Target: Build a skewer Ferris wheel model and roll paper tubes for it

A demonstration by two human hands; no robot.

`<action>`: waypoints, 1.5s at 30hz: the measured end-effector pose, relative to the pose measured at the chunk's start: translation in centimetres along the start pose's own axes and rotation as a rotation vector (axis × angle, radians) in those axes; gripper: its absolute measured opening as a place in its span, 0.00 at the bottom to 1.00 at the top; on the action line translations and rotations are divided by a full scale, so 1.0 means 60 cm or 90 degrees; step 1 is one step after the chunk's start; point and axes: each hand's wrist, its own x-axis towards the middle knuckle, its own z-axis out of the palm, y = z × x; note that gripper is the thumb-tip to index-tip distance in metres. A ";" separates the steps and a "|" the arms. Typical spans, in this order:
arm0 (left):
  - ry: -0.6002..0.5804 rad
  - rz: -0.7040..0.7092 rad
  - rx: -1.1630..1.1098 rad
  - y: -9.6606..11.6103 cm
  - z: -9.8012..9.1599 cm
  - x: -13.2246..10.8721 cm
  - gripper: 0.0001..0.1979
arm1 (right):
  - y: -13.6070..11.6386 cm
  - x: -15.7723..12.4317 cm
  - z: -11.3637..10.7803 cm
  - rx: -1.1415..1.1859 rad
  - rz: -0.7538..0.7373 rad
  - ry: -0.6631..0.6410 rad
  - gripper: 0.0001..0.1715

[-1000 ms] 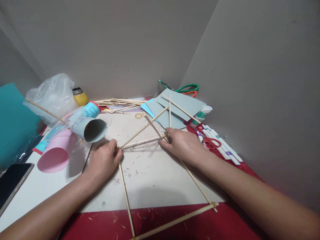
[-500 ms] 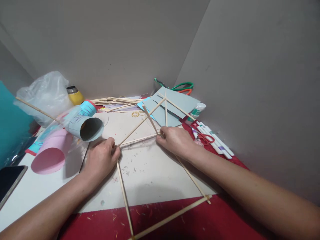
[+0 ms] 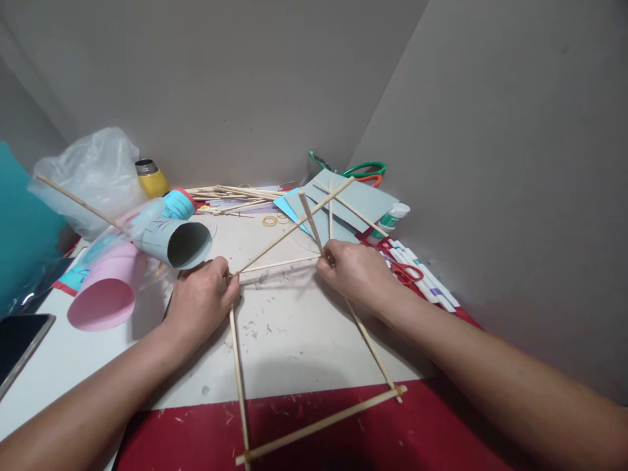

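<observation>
Thin wooden sticks joined at the corners make a four-sided frame, its near corners bound with yellowish rubber bands. My left hand pinches the far left corner, where a long stick slants up to the right. At the far right corner my right hand is closed round the joint, and another stick rises from it, leaning left. The fingers hide both of these joints. The far crosspiece runs between my hands, a little above the white board.
Left of my hands lie a grey paper tube, a pink tube and a phone. Behind are a plastic bag, a yellow bottle, loose sticks and grey sheets. Red scissors and markers lie right.
The frame has tilted, its near end shifting slightly left and up in view. The slanting stick's upper end has swung right, away from the other sticks' meeting point. Both hands keep their hold.
</observation>
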 end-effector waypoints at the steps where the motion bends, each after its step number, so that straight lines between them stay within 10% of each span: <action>1: -0.003 0.000 -0.005 0.001 0.001 0.003 0.09 | 0.000 0.001 0.000 -0.006 0.001 -0.005 0.14; 45: -0.007 0.062 0.104 -0.020 0.036 0.029 0.10 | 0.028 0.016 0.005 0.113 -0.097 -0.058 0.12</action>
